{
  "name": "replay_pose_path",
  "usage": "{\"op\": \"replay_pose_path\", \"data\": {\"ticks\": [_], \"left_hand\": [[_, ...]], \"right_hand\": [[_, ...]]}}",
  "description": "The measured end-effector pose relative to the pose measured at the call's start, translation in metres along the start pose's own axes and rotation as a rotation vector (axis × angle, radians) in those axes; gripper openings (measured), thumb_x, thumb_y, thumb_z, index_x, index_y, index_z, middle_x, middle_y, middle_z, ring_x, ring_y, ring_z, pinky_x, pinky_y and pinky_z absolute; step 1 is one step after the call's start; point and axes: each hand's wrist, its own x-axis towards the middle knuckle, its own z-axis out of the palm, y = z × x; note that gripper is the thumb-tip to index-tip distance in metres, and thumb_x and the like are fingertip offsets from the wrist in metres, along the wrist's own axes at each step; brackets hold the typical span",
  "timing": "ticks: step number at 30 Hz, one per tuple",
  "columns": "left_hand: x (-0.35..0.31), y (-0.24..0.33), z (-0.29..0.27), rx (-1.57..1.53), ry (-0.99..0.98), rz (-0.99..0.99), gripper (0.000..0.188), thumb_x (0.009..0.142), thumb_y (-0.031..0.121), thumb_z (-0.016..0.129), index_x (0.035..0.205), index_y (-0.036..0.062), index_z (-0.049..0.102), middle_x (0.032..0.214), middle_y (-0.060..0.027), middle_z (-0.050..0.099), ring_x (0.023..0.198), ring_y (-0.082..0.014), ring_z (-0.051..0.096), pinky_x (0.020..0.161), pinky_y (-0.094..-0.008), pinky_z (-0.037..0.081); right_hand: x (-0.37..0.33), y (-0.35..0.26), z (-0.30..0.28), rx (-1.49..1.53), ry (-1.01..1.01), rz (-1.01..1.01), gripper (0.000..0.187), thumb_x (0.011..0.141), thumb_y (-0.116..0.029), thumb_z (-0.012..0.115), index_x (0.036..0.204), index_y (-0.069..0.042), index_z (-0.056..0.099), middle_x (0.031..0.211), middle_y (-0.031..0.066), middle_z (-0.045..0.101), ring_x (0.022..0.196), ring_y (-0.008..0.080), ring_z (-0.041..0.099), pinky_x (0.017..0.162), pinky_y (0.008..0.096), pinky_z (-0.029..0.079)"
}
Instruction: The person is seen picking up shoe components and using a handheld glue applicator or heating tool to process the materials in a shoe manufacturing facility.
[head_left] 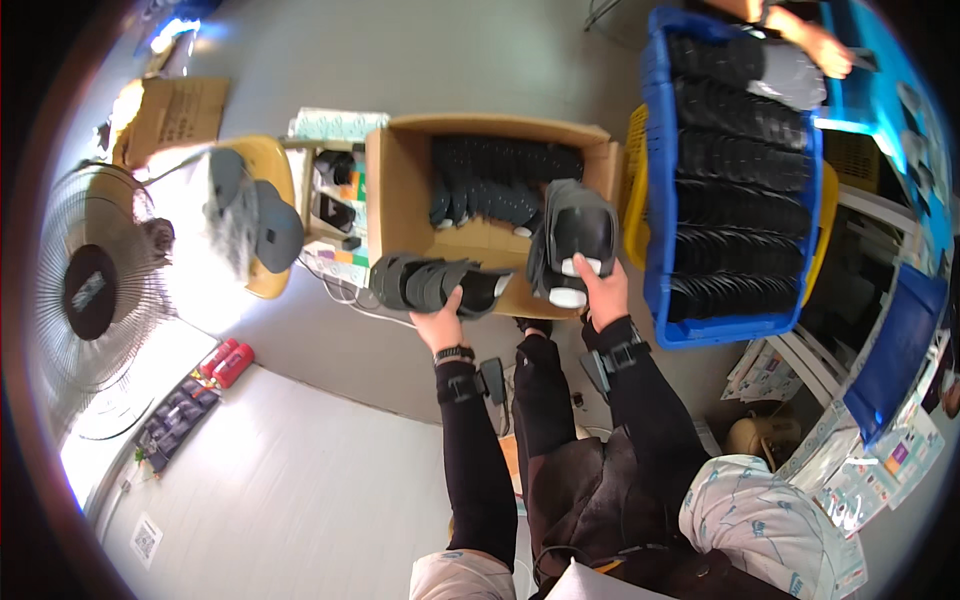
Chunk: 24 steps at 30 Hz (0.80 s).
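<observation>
My left hand (440,322) is closed on a stack of dark grey curved pads (410,283), fanned out over the front left corner of a cardboard box. In my right hand (604,295) is a second stack of black and grey rounded pads (582,226) with white tabs, over the box's right side. The cardboard box (400,190) stands open in front of me. Rows of dark pads (500,160) fill its far part, while bare cardboard shows nearer. What exactly the pads are I cannot tell.
Right of the box, a blue crate (657,200) holds several rows of black pads. Another person's hand (825,52) reaches over its far right corner. At left are a fan (95,290) and a yellow stool (272,278) bearing grey pads. A white table (320,460) lies near left.
</observation>
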Motion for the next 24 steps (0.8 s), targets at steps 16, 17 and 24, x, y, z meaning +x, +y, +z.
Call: {"op": "replay_pose_path", "data": {"ticks": [16, 17, 24], "left_hand": [[-0.329, 0.294, -0.047, 0.590, -1.121, 0.836, 0.101, 0.060, 0.009, 0.090, 0.143, -0.0116, 0.036, 0.140, -0.0286, 0.051, 0.129, -0.0377, 0.051, 0.111, -0.0395, 0.037], [-0.353, 0.295, -0.034, 0.584, -1.252, 0.915, 0.099, 0.060, 0.010, 0.090, 0.142, -0.0102, 0.038, 0.137, -0.0292, 0.053, 0.127, -0.0401, 0.052, 0.109, -0.0403, 0.039], [-0.647, 0.292, 0.019, 0.764, -1.733, 1.393, 0.084, 0.064, 0.013, 0.087, 0.134, -0.0043, 0.044, 0.113, -0.0309, 0.064, 0.107, -0.0484, 0.062, 0.090, -0.0459, 0.052]], "right_hand": [[-0.377, -0.231, -0.344, 0.754, 0.260, -0.432, 0.028, 0.089, -0.012, 0.072, 0.114, -0.004, 0.065, 0.102, 0.0041, 0.071, 0.091, 0.0165, 0.067, 0.081, 0.0319, 0.054], [-0.408, -0.257, -0.351, 0.858, 0.384, -0.471, 0.027, 0.088, -0.011, 0.072, 0.112, -0.004, 0.065, 0.102, 0.0057, 0.071, 0.092, 0.0192, 0.068, 0.082, 0.0348, 0.055], [-0.478, -0.197, -0.559, 1.305, 0.606, -0.688, 0.033, 0.096, -0.029, 0.068, 0.117, -0.005, 0.062, 0.111, 0.0069, 0.068, 0.105, 0.0235, 0.066, 0.091, 0.0477, 0.054]]}}
